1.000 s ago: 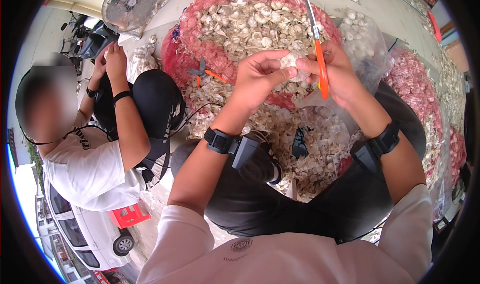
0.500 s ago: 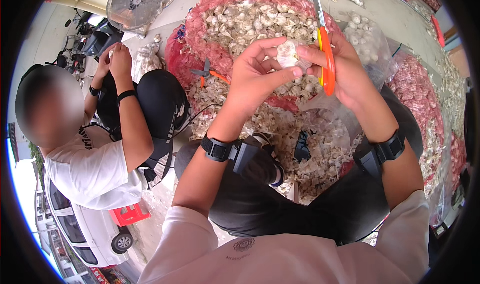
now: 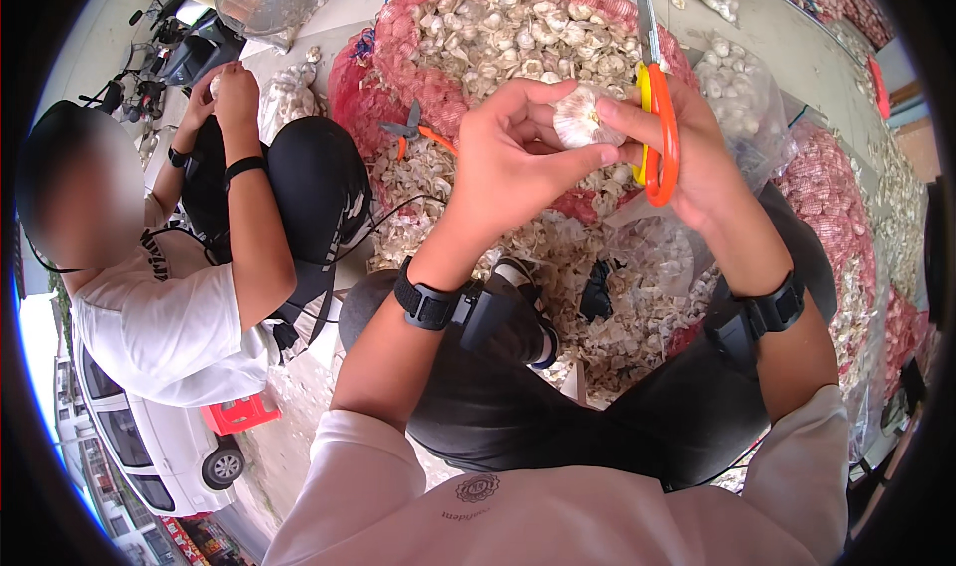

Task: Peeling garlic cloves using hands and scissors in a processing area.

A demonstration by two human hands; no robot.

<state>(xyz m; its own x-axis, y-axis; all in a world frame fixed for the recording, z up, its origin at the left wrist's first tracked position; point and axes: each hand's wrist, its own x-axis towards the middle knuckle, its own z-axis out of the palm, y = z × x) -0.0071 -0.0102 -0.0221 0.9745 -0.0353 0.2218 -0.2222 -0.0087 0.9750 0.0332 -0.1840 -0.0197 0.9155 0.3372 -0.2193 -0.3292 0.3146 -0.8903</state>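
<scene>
Holding a white garlic bulb (image 3: 582, 118) between them, both hands meet above the big red mesh sack (image 3: 398, 43) heaped with garlic, which serves as the landmark for everything else. The left hand (image 3: 508, 153) curls its fingers and thumb around the bulb's left side, closed on it; the right hand (image 3: 687, 143) pinches the bulb's right side with a fingertip while its other fingers pass through the orange loops of a pair of scissors (image 3: 655, 98). Those scissors stand nearly upright, their long axis running from the handles by the bulb up to the grey blades, which point away from the person over the sack. The bulb's pointed stem end faces toward the right hand. Just in front of the sack, loose papery garlic skins (image 3: 597, 267) cover the ground, and a second pair of small orange-handled snips (image 3: 413, 128) lies at the sack's near left edge. Right of the sack sits a clear plastic bag (image 3: 742, 88) of garlic, with more red mesh sacks (image 3: 827, 193) beyond it. Left of the sack a co-worker in a white shirt (image 3: 159, 317) sits, hands (image 3: 224, 83) raised together.
</scene>
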